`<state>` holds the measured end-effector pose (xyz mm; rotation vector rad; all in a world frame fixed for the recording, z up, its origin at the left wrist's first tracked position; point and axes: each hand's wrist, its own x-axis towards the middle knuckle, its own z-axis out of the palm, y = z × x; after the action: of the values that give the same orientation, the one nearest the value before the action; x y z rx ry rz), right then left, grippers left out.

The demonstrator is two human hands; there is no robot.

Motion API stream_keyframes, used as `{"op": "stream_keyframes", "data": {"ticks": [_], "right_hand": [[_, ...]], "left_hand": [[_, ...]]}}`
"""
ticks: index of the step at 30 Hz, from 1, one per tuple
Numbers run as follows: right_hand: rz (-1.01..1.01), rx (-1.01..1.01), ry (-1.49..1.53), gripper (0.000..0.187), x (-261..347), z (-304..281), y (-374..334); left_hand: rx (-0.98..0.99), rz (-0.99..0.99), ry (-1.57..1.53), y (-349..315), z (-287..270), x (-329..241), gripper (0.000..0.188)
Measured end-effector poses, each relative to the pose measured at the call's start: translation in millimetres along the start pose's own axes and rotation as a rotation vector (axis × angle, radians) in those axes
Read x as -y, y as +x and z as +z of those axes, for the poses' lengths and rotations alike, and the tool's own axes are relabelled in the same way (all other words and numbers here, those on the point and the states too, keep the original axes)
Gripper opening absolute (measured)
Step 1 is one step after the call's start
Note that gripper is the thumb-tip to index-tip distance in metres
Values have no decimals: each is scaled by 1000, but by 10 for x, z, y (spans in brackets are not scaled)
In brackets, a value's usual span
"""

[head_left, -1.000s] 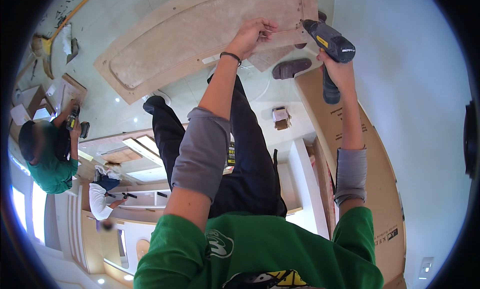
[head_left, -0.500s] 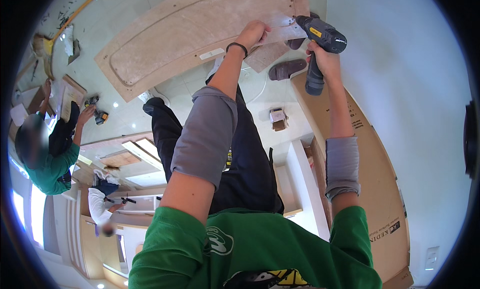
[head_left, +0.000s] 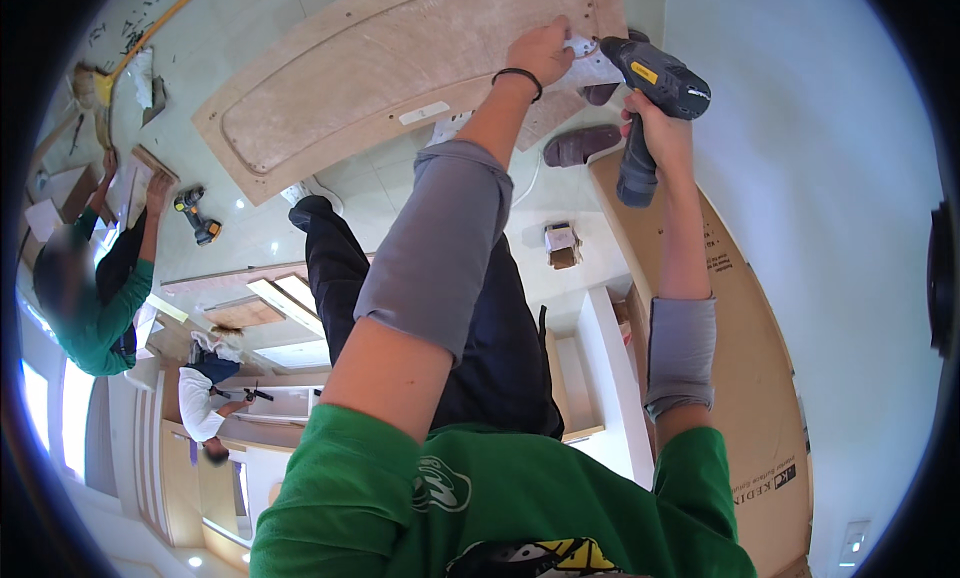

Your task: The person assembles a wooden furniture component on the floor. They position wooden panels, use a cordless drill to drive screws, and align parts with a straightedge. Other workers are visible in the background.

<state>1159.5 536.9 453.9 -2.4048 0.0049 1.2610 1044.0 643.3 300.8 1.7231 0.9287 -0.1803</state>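
Observation:
A long wooden panel (head_left: 330,88) with rounded corners and a routed groove lies at the top of the view. My left hand (head_left: 540,56) rests over its right end, fingers curled together; whatever they pinch, if anything, is too small to make out. My right hand (head_left: 662,136) is closed round the grip of a black cordless drill (head_left: 660,76) with a yellow label. Its chuck points left toward the panel's right end, close to my left fingertips. A bright patch of light falls on the panel between them.
A tall cardboard sheet (head_left: 740,348) leans along the pale wall (head_left: 800,178) on my right. A small box (head_left: 562,246) and dark slippers (head_left: 580,145) lie on the floor. To the left, a co-worker in green (head_left: 110,318) sits near another drill (head_left: 197,216); a person in white (head_left: 198,403) works farther off.
My left hand has moved right along the panel, nearer the chuck. The drill has shifted slightly right and down. The co-worker in green has drawn a hand away from the other drill.

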Motion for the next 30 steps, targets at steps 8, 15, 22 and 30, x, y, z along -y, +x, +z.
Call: {"op": "stream_keyframes", "data": {"ticks": [8,15,22,30], "right_hand": [[-2,24,50,17,0,-33,-7],[-30,26,23,16,65,-24,-78],[16,-12,51,17,51,-17,-134],[2,14,61,22,-21,-46,-94]], "left_hand": [[-134,144,104,203,302,-44,35],[-215,171,139,315,365,-61,30],[-222,222,79,303,310,-67,26],[-207,225,111,233,282,-52,21]]}}
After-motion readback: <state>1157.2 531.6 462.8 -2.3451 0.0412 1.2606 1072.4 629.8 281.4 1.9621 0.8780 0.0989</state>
